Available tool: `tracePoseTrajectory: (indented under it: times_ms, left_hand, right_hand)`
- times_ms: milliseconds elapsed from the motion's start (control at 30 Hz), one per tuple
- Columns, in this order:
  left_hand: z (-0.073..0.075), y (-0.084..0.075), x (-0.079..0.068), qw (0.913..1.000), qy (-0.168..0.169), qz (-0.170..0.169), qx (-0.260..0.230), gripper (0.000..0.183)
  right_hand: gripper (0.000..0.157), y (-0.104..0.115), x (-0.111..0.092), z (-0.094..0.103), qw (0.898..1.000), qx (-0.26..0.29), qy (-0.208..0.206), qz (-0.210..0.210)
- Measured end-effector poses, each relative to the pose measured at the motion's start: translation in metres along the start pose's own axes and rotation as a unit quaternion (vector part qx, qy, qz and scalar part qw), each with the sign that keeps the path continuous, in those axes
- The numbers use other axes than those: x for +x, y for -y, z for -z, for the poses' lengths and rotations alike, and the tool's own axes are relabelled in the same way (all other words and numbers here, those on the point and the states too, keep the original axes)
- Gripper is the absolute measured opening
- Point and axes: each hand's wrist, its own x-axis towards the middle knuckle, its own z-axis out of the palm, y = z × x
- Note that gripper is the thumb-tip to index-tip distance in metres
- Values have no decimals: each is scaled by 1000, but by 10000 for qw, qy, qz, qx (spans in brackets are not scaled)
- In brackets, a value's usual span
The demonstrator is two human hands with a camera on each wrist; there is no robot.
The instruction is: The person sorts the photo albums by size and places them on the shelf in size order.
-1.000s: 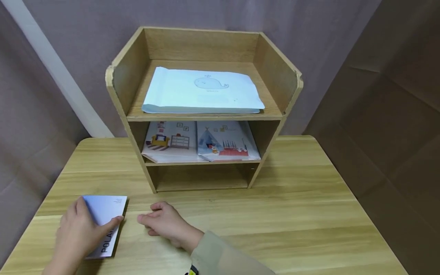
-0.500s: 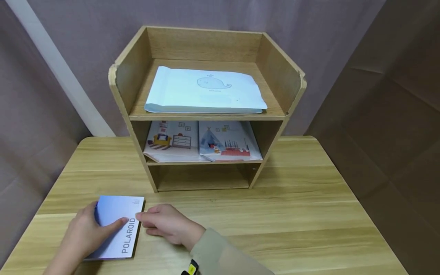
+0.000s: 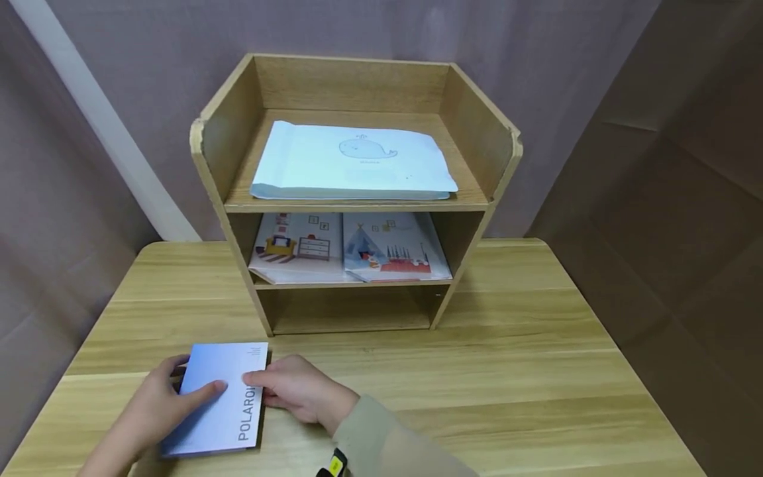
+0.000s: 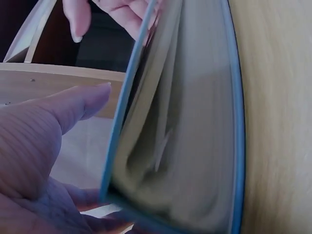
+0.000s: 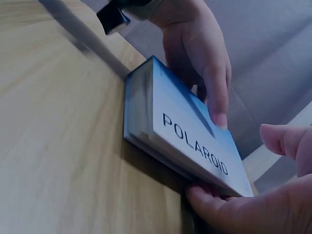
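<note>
A thick photo album (image 3: 217, 397) with a pale blue-white cover marked POLAROID lies at the front left of the table. My left hand (image 3: 156, 407) grips it by the left side, thumb on the cover. Beside the opposite edge is my right hand (image 3: 304, 391); its fingers (image 5: 209, 202) touch the lower part of that edge, and its thumb stays raised off the cover in the right wrist view. The album's page edges (image 4: 195, 122) show in the left wrist view, with the covers slightly spread around loose-looking pages.
Behind stands a wooden shelf unit (image 3: 352, 207). A white packet with a whale drawing (image 3: 363, 162) lies on its top level. Two illustrated books (image 3: 301, 248) fill the middle level. Grey curtain (image 3: 357, 30) hangs behind, brown covering (image 3: 673, 232) at the right.
My left hand has slid the album to the right across the table, up to my right hand. The right hand has stayed nearly in place, its thumb now over the album's edge.
</note>
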Motion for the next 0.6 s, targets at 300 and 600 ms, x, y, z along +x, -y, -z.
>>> tracePoseTrajectory:
  times_ms: [300,600]
  left_hand:
    - [1,-11,-9,9865,753,652,-1300,94]
    - [-22,-38,-16,9653,809,659,-2393,86]
  right_hand:
    - [11,2,-11,27,9874,-1551,-85,315]
    - [15,8,-26,73,9697,-2244,398,877]
